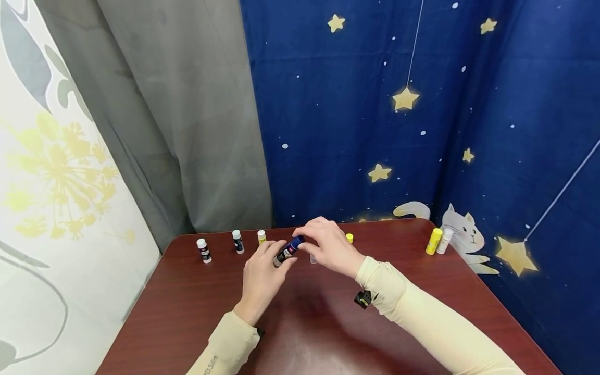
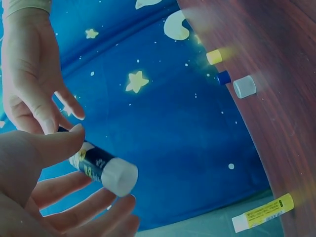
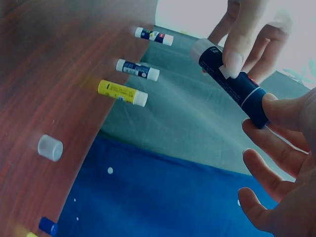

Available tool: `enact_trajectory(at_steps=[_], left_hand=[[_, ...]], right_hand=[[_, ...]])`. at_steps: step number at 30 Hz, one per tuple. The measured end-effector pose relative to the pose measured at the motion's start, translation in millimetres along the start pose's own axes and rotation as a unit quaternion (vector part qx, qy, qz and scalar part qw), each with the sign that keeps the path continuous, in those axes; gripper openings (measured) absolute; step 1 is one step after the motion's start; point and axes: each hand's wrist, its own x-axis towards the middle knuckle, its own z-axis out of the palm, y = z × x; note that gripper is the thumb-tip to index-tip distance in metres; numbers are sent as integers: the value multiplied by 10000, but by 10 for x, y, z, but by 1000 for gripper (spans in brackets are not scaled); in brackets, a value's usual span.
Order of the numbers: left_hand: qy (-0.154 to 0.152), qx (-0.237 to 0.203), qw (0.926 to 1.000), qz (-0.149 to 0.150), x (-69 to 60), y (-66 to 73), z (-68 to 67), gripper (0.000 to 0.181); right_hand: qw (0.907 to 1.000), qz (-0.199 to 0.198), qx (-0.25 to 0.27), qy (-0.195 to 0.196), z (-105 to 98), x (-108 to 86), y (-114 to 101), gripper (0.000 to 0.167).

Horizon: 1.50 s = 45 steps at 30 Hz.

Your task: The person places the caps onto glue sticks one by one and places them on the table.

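Above the table, both hands hold one dark blue glue stick (image 1: 286, 252) with a whitish base, tilted. My left hand (image 1: 262, 278) grips its body between thumb and fingers, near the pale end. At the other end, my right hand (image 1: 330, 247) pinches the blue cap (image 3: 256, 106) between thumb and index finger, the other fingers spread apart. A thin pale line shows between cap and body. Beyond the hands, a whitish translucent cap (image 3: 50, 147) stands on the table, near a small blue cap (image 2: 223, 77) and a small yellow cap (image 2: 214, 57).
Toward the table's back left stand two dark glue sticks (image 1: 204, 251) with white caps and a yellow glue stick (image 3: 121, 93). At the back right, a yellow glue stick (image 1: 434, 241) stands beside a white one (image 1: 445, 241). Curtains hang behind the reddish-brown table (image 1: 187, 312).
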Motion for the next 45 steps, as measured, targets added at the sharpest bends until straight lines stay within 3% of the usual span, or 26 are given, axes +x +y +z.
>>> enact_trajectory(at_steps=[9,15,20,34,45], left_hand=[[-206,77,9997,-65,11,-8,0,54],[-417,130,9982,-409,-29,-39,-34,58],[-536,115,9967,-599,-60,-55,-55,60],[-300,51,9985,-450,-92,-77,-104,62],[-312,30,9989,-357,-76,-46,-73,61]], right_hand=[[9991,70,-413,83,-277,-5,168,24],[9981,154,-591,69,-441,6,297,24],[9965,469,-691,15,-557,-2,392,25],[9865,1147,-1157,-168,-908,-204,766,26],[9694,1686,-1743,-392,-1245,-465,1135,25]])
